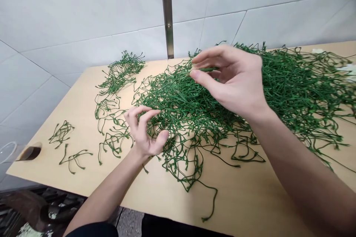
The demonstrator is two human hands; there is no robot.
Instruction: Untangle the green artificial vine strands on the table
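A large tangled heap of thin green cord pieces (183,96), with knotted or tufted ends, spreads over the table. Above it, my right hand (233,77) is closed in a pinch, thumb against fingers, on some green cords (207,69); how many is unclear. My left hand (146,131) hovers over the heap's near left edge, fingers curved and apart, with nothing in it. Loose cords (191,166) straggle below the heap, between my forearms.
Smaller cord clusters (119,72) lie at the table's back left, with a few pieces (75,159) nearer the left edge. A clear cup with dark liquid (29,152) is at the left edge. The wooden table (236,200) meets a tiled wall (83,11) carrying a metal strip (167,11).
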